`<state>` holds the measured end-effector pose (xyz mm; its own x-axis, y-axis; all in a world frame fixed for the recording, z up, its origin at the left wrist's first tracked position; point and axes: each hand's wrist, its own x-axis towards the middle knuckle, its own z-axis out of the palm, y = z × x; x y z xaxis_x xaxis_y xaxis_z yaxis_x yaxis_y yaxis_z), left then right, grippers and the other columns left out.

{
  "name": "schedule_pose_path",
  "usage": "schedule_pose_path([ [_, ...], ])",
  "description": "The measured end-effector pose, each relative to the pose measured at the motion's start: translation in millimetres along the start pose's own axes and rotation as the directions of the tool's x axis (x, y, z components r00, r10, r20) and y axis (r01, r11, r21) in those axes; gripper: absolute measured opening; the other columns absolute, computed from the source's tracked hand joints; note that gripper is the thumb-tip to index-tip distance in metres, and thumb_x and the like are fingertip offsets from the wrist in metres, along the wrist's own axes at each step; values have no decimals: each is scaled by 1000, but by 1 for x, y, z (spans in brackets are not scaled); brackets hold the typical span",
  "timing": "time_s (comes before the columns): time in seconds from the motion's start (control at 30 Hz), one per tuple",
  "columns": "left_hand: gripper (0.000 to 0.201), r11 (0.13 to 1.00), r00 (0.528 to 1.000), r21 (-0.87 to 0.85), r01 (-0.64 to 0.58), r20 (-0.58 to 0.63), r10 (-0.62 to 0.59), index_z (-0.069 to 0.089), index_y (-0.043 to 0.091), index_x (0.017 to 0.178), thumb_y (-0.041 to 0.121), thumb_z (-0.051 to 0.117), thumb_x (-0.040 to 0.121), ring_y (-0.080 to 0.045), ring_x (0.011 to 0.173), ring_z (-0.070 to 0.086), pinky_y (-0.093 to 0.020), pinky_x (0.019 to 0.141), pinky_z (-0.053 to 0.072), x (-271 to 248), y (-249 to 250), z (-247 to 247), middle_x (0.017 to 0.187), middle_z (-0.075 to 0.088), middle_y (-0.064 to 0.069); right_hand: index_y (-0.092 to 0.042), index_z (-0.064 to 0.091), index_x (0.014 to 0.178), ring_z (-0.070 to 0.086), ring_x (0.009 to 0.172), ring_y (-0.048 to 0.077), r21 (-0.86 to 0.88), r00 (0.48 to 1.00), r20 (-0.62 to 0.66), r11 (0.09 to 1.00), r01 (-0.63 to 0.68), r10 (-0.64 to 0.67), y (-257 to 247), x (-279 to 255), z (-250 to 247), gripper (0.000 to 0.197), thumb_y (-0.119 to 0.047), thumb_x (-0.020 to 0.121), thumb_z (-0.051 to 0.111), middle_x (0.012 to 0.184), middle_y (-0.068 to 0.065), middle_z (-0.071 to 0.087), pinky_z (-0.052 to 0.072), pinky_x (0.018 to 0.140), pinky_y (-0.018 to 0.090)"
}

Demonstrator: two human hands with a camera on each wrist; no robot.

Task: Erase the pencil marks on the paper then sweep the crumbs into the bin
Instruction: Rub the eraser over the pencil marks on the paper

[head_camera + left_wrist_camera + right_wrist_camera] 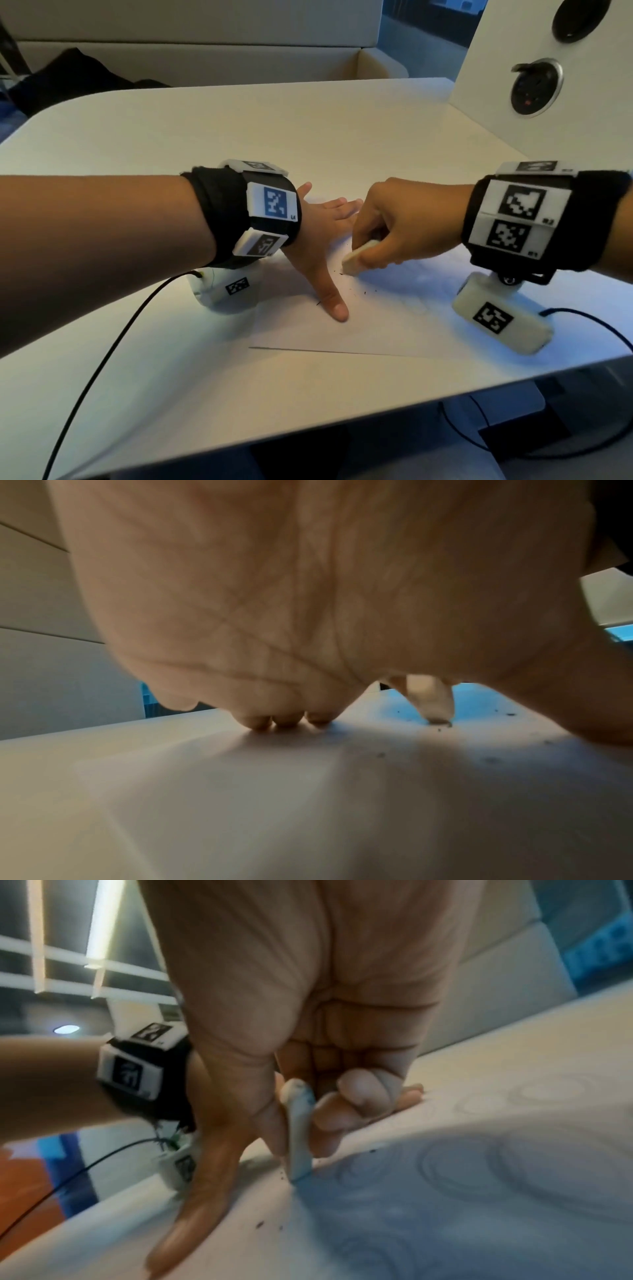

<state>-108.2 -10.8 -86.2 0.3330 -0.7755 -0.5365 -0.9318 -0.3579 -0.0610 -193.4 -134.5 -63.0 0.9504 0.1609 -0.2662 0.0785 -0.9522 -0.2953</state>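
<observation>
A white sheet of paper lies on the table near its front edge, with faint pencil circles drawn on it. My left hand lies flat on the paper with fingers spread, thumb pointing toward me. My right hand pinches a white eraser between thumb and fingers, its lower end touching the paper just right of the left thumb. The eraser also shows past the left palm, and the eraser stands upright in the right wrist view. Small dark crumbs are scattered around it. No bin is in view.
The pale table stretches away behind the hands. A white upright panel with round sockets stands at the back right. A black cable runs from the left wrist camera across the table, another cable from the right. A bench seat lies beyond.
</observation>
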Motion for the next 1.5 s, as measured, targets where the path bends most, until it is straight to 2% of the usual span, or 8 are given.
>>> schedule_pose_path([
  [0.2, 140, 1000, 1000, 4, 22, 13, -22, -28, 36, 147, 86, 62, 52, -12, 146, -22, -61, 114, -12, 1, -2, -1, 159, -27, 11, -19, 77, 76, 51, 45, 0, -49, 990, -133, 997, -57, 50, 15, 7, -8, 28, -47, 78, 72, 53, -7, 63, 37, 44, 8],
  [0.33, 144, 1000, 1000, 4, 26, 11, -26, -27, 34, 148, 87, 63, 49, -12, 146, -22, -60, 114, -13, 1, -1, 1, 159, -26, 9, -19, 76, 72, 53, 46, 1, 4, 999, 35, 1000, 19, -19, 4, -5, -3, 30, -47, 78, 72, 55, -6, 65, 38, 45, 7],
  [0.5, 142, 999, 999, 16, 34, 24, -34, -31, 34, 146, 85, 63, 53, -12, 147, -21, -59, 114, -13, -2, 0, -1, 158, -28, 9, -20, 78, 79, 47, 48, 6, -72, 985, -165, 996, -56, 44, 23, 3, -8, 31, -50, 79, 70, 58, -2, 65, 39, 51, 19],
  [0.63, 146, 999, 999, 16, 37, 21, -37, -27, 29, 149, 87, 63, 49, -10, 146, -23, -58, 114, -15, -1, 0, -1, 158, -29, 9, -19, 75, 71, 48, 44, 4, 6, 999, 16, 999, 33, -33, 9, -9, -1, 29, -46, 79, 72, 53, -6, 61, 36, 45, 8],
  [0.8, 144, 998, 998, 33, 54, 32, -55, -28, 28, 148, 86, 62, 52, -10, 146, -23, -56, 114, -17, -2, 3, -2, 158, -30, 8, -19, 76, 76, 47, 47, 5, -102, 988, -150, 994, -41, 25, 27, 0, -9, 32, -51, 79, 69, 58, -4, 64, 39, 51, 18],
  [0.97, 145, 998, 998, 25, 49, 26, -50, -28, 28, 149, 85, 64, 52, -9, 145, -23, -56, 114, -16, -4, 3, -1, 157, -31, 8, -18, 75, 71, 49, 46, 4, 4, 999, -13, 999, 46, -46, 15, -13, 0, 28, -46, 79, 72, 55, -6, 63, 37, 45, 8],
  [1.13, 143, 997, 997, 42, 59, 38, -61, -29, 26, 148, 84, 63, 55, -10, 145, -23, -56, 114, -16, -5, 4, -2, 157, -31, 8, -20, 75, 72, 47, 47, 5, -49, 989, -149, 998, -29, 22, 30, -5, -5, 30, -49, 78, 71, 57, -3, 64, 40, 52, 19],
  [1.5, 146, 999, 998, 26, 48, 27, -49, -29, 28, 148, 85, 64, 52, -8, 145, -23, -56, 114, -17, -3, 2, 0, 157, -30, 9, -20, 75, 71, 49, 47, 5, -27, 995, -97, 1000, 8, -10, 21, -12, -1, 25, -43, 80, 71, 56, -6, 63, 40, 51, 16],
])
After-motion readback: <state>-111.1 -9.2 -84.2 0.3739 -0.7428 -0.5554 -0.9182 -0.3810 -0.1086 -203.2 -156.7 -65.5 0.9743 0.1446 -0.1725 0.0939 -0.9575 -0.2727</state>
